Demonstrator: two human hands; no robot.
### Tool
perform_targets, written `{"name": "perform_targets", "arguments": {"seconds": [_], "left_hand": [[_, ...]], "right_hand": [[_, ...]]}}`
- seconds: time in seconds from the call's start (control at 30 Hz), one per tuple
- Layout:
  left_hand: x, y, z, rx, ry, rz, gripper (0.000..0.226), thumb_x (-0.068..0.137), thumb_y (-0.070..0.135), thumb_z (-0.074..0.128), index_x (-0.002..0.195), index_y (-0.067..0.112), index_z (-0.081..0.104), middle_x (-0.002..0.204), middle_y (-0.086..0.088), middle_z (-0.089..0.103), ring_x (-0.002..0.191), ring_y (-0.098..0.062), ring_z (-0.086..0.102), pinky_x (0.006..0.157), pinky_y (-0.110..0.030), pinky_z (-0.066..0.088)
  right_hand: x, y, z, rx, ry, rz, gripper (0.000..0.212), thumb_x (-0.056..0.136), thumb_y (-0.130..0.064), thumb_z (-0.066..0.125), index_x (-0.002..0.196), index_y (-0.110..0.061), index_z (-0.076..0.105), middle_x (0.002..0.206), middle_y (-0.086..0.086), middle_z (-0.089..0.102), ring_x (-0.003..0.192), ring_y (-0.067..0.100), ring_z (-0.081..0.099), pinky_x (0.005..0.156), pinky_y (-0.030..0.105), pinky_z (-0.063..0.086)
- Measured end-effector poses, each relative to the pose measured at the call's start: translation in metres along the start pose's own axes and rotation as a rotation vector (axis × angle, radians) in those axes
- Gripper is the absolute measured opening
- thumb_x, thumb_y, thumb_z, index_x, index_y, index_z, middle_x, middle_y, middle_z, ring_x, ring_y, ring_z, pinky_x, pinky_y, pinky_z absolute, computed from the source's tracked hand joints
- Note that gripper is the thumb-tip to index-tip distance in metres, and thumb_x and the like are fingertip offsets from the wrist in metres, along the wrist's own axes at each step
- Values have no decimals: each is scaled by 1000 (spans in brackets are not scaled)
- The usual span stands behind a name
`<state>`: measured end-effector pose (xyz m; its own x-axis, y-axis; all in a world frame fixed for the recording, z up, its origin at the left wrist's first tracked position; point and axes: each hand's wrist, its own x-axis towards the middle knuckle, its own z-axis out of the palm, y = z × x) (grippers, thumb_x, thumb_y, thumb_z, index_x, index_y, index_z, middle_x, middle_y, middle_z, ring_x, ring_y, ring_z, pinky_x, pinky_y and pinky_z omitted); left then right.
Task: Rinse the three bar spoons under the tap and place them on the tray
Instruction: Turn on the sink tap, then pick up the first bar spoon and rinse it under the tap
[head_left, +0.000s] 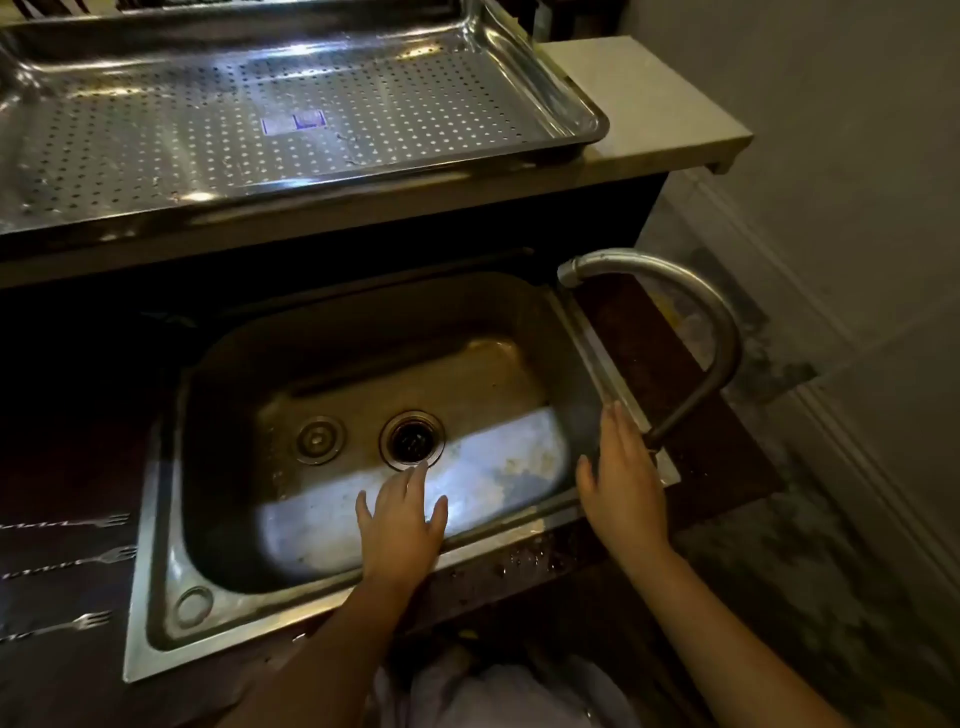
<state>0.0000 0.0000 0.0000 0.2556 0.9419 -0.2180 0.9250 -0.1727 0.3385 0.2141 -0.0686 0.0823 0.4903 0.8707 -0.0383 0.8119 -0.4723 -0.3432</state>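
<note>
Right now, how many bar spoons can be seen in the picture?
3, all on the dark counter left of the sink, stacked front to back: far one, middle, near. Their left ends are cut off.

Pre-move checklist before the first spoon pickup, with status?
1. Left hand free: ok, open above the sink.
2. Right hand free: ok, open beside the tap base.
3. Three bar spoons reachable: ok, lying apart on the counter left of the sink.
4. Water running: not ok, no stream visible.
5. Perforated tray has room: ok.
6. Spoon bowl ends: cannot tell, out of frame.
</note>
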Motion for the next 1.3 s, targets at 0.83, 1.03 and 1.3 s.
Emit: {"name": "perform_targets", "arguments": {"seconds": [0.83,1.03,1.3], "left_hand": [[-2,3,-15,-75,78,16,56,94,45,36,146,29,23,150,5,34,138,-13,31,116,-45,11],[-11,-33,-61,-245,254,-66,52,92,40,43,141,27,34,146,7,40,136,-10,34,113,-35,15],[-82,-192,-145,-156,391,-248,48,87,32,55,133,20,47,139,3,49,131,-13,42,110,-39,21]], "right_hand": [[24,-11,2,-132,-8,41,74,93,-35,43,145,1,4,156,20,0,145,29,2,117,41,17],[19,-74,20,-67,-1,-238,66,89,-29,53,144,-9,23,156,18,12,144,31,9,115,47,16],[-22,-255,75,228,-203,-663,47,80,-13,66,125,-7,54,126,16,56,119,34,49,101,47,37]]}}
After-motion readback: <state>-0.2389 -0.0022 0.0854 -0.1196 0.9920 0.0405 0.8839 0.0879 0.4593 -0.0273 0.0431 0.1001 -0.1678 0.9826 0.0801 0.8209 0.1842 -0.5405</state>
